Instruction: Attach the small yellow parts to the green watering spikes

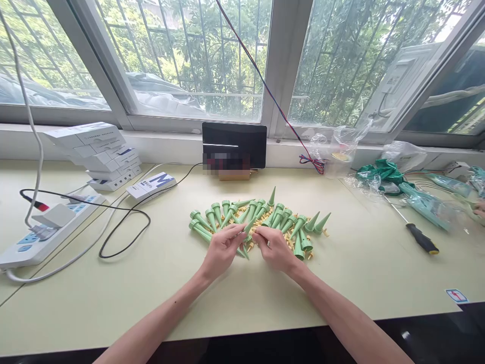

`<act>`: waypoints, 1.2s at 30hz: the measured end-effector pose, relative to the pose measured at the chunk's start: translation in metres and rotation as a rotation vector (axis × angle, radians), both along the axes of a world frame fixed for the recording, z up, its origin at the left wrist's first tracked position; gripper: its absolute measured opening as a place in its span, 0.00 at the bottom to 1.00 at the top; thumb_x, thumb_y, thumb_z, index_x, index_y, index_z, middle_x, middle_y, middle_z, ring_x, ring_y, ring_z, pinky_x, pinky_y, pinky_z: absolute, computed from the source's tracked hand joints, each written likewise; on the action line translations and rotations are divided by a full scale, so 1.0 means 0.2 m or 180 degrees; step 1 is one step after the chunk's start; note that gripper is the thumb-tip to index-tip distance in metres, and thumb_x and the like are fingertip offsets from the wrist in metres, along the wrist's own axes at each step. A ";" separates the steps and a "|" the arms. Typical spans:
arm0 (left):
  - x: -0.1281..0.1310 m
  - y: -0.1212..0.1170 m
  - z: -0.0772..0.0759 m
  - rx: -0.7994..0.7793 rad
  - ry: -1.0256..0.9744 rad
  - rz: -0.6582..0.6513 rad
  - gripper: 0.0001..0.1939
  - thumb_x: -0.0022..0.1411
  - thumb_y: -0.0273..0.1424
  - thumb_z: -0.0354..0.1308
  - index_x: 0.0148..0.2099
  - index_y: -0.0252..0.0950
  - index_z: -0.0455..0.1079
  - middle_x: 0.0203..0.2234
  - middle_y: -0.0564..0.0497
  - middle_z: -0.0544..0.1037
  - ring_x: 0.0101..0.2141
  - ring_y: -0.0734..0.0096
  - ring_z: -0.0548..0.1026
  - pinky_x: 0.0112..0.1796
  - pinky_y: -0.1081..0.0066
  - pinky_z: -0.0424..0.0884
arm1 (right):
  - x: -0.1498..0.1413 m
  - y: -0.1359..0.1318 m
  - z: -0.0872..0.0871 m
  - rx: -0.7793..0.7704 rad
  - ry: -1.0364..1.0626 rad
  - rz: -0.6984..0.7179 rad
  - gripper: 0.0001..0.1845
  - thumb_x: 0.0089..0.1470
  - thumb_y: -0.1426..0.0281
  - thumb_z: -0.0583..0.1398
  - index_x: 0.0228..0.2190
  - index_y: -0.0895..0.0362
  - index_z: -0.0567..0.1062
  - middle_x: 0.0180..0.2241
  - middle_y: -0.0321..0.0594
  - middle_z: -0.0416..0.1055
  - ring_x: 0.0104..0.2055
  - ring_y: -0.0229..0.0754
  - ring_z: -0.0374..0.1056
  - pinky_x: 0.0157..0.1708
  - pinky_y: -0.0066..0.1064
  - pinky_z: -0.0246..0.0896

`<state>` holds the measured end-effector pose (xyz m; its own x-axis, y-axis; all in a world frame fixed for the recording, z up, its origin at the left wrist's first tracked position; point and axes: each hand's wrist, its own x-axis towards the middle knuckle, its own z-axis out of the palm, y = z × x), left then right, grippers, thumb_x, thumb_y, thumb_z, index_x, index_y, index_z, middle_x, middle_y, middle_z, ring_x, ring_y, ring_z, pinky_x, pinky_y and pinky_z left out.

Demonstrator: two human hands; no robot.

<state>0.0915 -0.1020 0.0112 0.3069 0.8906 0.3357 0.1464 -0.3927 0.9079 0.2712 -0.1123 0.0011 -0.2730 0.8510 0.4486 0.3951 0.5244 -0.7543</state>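
My left hand [223,248] is closed on a green plastic spike [249,224], a hollow-looking cone with its pointed end up. Close on its right, my right hand [276,248] is pinched, its fingertips near the spike; a small yellowish piece seems to be between them, but the fingers mostly cover it. Around both hands lies a heap of similar green cones [215,211], many with ribbed caps. Small yellow plastic pegs [267,212] are scattered among them. A few cones stand point up at the right side of the heap, such as this green cone [323,222].
Behind the heap stands a dark tablet [235,144] on a small box. Left are a power strip [49,230], cables, stacked white boxes [109,156] and a single box [151,186]. Right lie a screwdriver [422,238], green bundles [382,176] and another person's hand [480,209].
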 end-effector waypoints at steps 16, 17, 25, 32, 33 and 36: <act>0.00 -0.02 0.01 -0.0443 -0.0051 -0.0007 0.14 0.65 0.39 0.56 0.35 0.34 0.73 0.22 0.54 0.69 0.22 0.73 0.74 0.23 0.75 0.72 | 0.01 -0.01 0.02 -0.0025 0.0024 0.0047 0.19 0.65 0.69 0.51 0.22 0.55 0.55 0.22 0.32 0.54 0.24 0.35 0.49 0.26 0.28 0.47; 0.00 -0.02 0.02 -0.0510 -0.0060 -0.0040 0.14 0.65 0.39 0.56 0.34 0.34 0.72 0.21 0.55 0.68 0.21 0.73 0.74 0.22 0.75 0.71 | 0.01 -0.01 0.02 0.0012 0.0012 0.0047 0.19 0.65 0.69 0.51 0.22 0.55 0.55 0.22 0.32 0.55 0.24 0.36 0.49 0.27 0.29 0.47; 0.00 -0.02 0.02 -0.0644 -0.0119 -0.0121 0.15 0.66 0.40 0.55 0.32 0.33 0.71 0.20 0.55 0.67 0.20 0.74 0.72 0.21 0.75 0.70 | 0.00 -0.01 0.01 0.0086 -0.0033 0.0008 0.18 0.65 0.69 0.50 0.23 0.54 0.54 0.22 0.32 0.54 0.24 0.36 0.49 0.26 0.29 0.46; 0.00 -0.01 0.01 -0.0243 -0.0197 -0.0115 0.14 0.64 0.38 0.58 0.36 0.33 0.76 0.30 0.50 0.71 0.24 0.75 0.71 0.23 0.74 0.74 | 0.00 0.00 0.00 0.0038 -0.0016 -0.0008 0.18 0.66 0.69 0.49 0.23 0.54 0.54 0.21 0.31 0.54 0.23 0.36 0.49 0.26 0.28 0.45; 0.00 -0.01 0.01 -0.0207 -0.0192 -0.0121 0.14 0.64 0.38 0.57 0.37 0.33 0.77 0.32 0.49 0.72 0.25 0.75 0.71 0.23 0.74 0.75 | 0.00 0.00 0.00 0.0029 -0.0016 0.0000 0.18 0.66 0.69 0.49 0.23 0.54 0.54 0.21 0.31 0.54 0.23 0.36 0.49 0.26 0.28 0.45; 0.00 -0.01 0.01 -0.0176 -0.0159 -0.0080 0.14 0.64 0.39 0.57 0.39 0.33 0.78 0.32 0.48 0.73 0.26 0.74 0.72 0.24 0.74 0.75 | 0.00 0.00 0.01 -0.0003 -0.0015 0.0005 0.19 0.66 0.68 0.49 0.22 0.54 0.54 0.21 0.31 0.53 0.23 0.35 0.48 0.25 0.28 0.45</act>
<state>0.0918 -0.1034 0.0126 0.3135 0.9004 0.3016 0.0911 -0.3447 0.9343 0.2719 -0.1133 0.0026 -0.2763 0.8511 0.4465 0.3979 0.5242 -0.7529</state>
